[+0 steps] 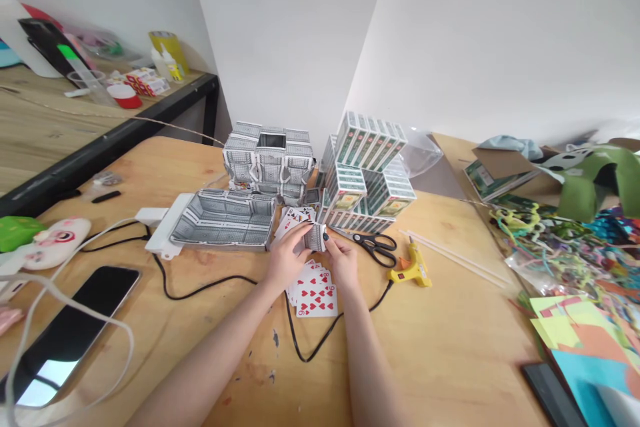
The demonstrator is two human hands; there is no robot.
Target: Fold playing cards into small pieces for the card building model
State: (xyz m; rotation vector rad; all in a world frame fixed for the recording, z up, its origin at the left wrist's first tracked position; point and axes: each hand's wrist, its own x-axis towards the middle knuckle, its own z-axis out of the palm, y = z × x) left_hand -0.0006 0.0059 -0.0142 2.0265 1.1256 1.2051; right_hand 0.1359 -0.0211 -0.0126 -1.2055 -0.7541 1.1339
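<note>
Gripping a grey-backed card (315, 239) just below the frame's centre with my left hand (289, 256) and right hand (343, 259), I could crease it by squeezing unevenly, or scatter the loose face-up cards (316, 300) below by brushing them.

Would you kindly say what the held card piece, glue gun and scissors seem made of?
Held card piece: probably smooth paperboard, from its grey playing-card print.
Glue gun: probably plastic, given its smooth yellow body.
Scissors: likely metal blades, silvery; black handles, perhaps plastic.
</note>
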